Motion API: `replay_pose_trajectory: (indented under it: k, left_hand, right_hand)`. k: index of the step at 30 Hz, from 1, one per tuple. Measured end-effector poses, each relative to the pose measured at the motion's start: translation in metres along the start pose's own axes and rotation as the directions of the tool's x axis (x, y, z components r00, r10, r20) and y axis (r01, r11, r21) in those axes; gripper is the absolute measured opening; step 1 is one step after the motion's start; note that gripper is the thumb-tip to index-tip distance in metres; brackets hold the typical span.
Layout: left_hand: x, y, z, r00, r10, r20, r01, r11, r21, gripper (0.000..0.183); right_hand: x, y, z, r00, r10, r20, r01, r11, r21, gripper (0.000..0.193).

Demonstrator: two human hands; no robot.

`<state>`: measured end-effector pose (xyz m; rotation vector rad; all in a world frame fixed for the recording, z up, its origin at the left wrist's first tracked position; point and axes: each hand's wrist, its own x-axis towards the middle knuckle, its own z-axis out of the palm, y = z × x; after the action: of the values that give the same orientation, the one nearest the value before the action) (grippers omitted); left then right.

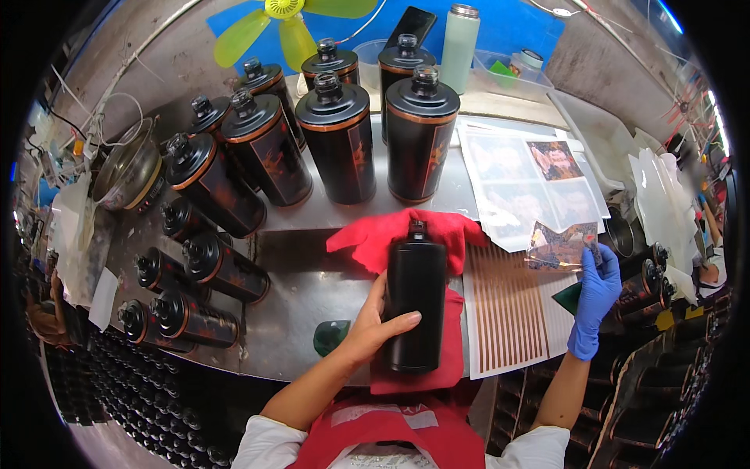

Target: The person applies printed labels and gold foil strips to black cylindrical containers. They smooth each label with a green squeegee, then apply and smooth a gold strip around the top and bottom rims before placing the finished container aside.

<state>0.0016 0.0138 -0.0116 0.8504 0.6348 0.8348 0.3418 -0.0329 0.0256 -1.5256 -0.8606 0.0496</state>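
1. A plain black bottle point(418, 313) is sitting in the person's grasp over a red cloth point(375, 234), its neck pointing away from the person; I can't tell whether it is touching the cloth.
2. The bare left hand point(379, 320) is curling round the bottle's left side, thumb lying across the front face.
3. The blue-gloved right hand point(598, 293) is pinching the right edge of a dark patterned film point(556, 248) between thumb and fingers, well apart from the bottle.
4. Beneath that film, white printed sheets point(488, 176) are lying on the metal table point(293, 305), and a sheet of copper stripes point(508, 320) is spreading just beside the cloth.
5. A dark green piece point(331, 338) is resting left of the bottle.
6. Farther out, decorated bottles point(336, 144) are standing in a cluster at the back and left.
7. Behind them, a yellow-green fan point(283, 8) and a pale green flask point(460, 51) are showing against the blue panel point(516, 35).
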Motion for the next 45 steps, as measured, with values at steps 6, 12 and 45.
replay_pose_trajectory:
  k: [6,12,45]
  left_hand:
    - [-0.014,-0.004,-0.005,0.881,0.441,-0.169,-0.369,0.866,0.337,0.079]
    - [-0.034,0.031,-0.001,0.884,0.461,0.076,-0.459,0.823,0.334,0.066]
    - [-0.067,0.07,0.023,0.73,0.593,0.34,-0.67,0.523,0.526,0.015]
  right_hand:
    - [-0.048,-0.114,0.009,0.893,0.006,0.451,0.076,0.984,-0.163,0.018]
    - [-0.074,-0.172,0.02,0.637,0.218,0.739,-0.34,0.94,0.015,0.018]
    - [-0.065,-0.142,0.037,0.399,-0.222,0.89,-0.299,0.886,0.355,0.02]
